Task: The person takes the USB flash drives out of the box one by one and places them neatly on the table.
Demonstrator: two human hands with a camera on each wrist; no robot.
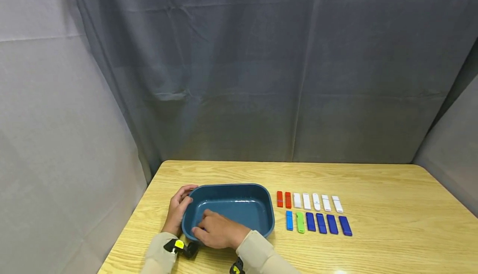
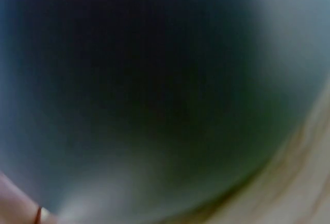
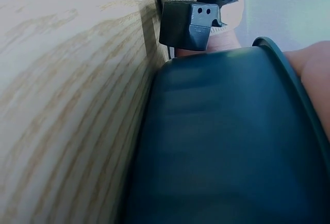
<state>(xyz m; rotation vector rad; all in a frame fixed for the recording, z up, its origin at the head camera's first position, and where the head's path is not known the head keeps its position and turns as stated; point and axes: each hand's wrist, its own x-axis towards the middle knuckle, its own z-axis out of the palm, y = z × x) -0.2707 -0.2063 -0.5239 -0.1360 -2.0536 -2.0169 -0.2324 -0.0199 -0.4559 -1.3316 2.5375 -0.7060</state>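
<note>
A dark teal plastic basin point(image 1: 271, 207) stands on the table's left half. My left hand point(image 1: 179, 209) holds it by its left end, fingers along the outer corner and thumb at the rim. In the left wrist view the basin's wall point(image 2: 154, 105) fills most of the picture, blurred. My right hand point(image 1: 220, 229) reaches over the near rim with curled fingers low inside the basin. A sliver of a dark blue stick point(image 1: 203, 229) shows between its thumb and fingers; the rest is hidden. From the right wrist the basin's outer side point(image 3: 221, 131) shows, with right-hand skin over the rim.
Right of the basin, small USB-type sticks lie in two rows on the wooden table point(image 1: 392, 216). The back row has red sticks point(image 1: 288, 200) and several white sticks point(image 1: 316, 202). In front are a light blue stick point(image 1: 289, 220), a green stick point(image 1: 300, 222) and several dark blue sticks point(image 1: 321, 223).
</note>
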